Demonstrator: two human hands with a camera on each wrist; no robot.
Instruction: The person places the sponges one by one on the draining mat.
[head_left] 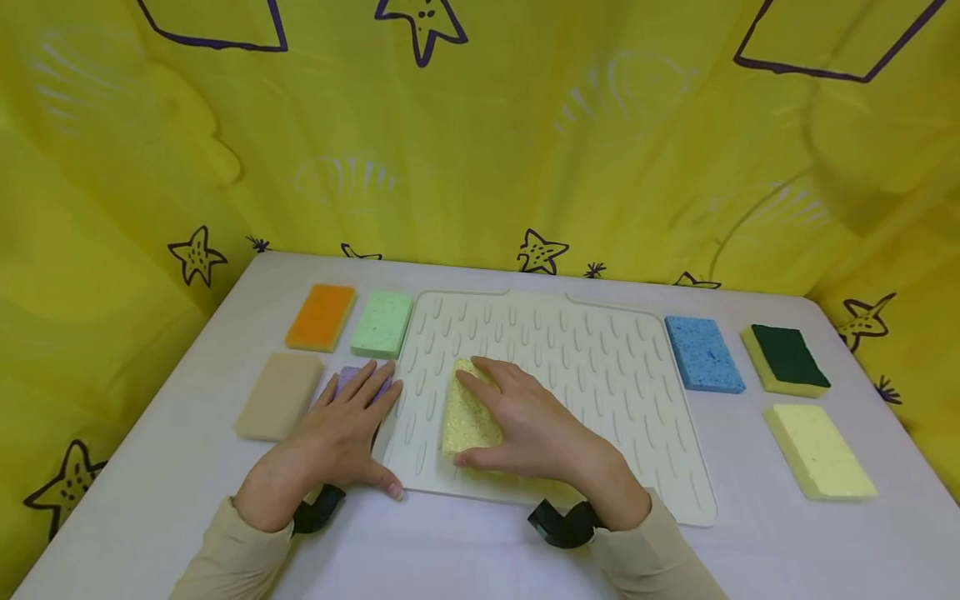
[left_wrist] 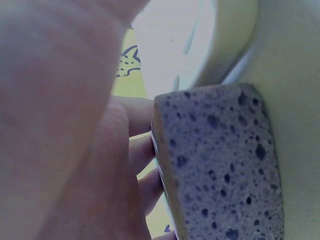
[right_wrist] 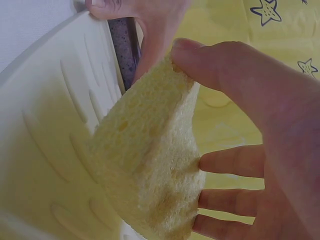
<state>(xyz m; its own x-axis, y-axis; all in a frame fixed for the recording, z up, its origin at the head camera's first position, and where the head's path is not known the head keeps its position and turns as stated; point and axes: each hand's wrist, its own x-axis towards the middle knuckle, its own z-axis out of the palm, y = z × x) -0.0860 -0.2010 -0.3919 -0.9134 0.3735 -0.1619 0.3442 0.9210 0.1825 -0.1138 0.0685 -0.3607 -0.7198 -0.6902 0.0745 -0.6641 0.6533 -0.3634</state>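
On the left part of the cream ridged mat [head_left: 600,400] is a pale yellow porous sponge [head_left: 468,417]. My right hand [head_left: 536,425] grips it, thumb at the near end and fingertips along the far side. In the right wrist view the sponge [right_wrist: 155,150] looks slightly bowed between thumb and fingers. My left hand [head_left: 341,433] rests over a purple sponge [head_left: 360,379] by the mat's left edge, its fingers spread and thumb stretched out to the side. In the left wrist view the purple sponge [left_wrist: 220,160] shows dark pores, with the fingers touching its far side.
Left of the mat lie an orange sponge [head_left: 321,317], a mint green sponge [head_left: 382,325] and a beige sponge [head_left: 279,396]. To its right are a blue sponge [head_left: 703,354], a green-topped scouring sponge [head_left: 787,358] and a light yellow sponge [head_left: 821,452]. A yellow patterned curtain [head_left: 480,150] hangs behind the table.
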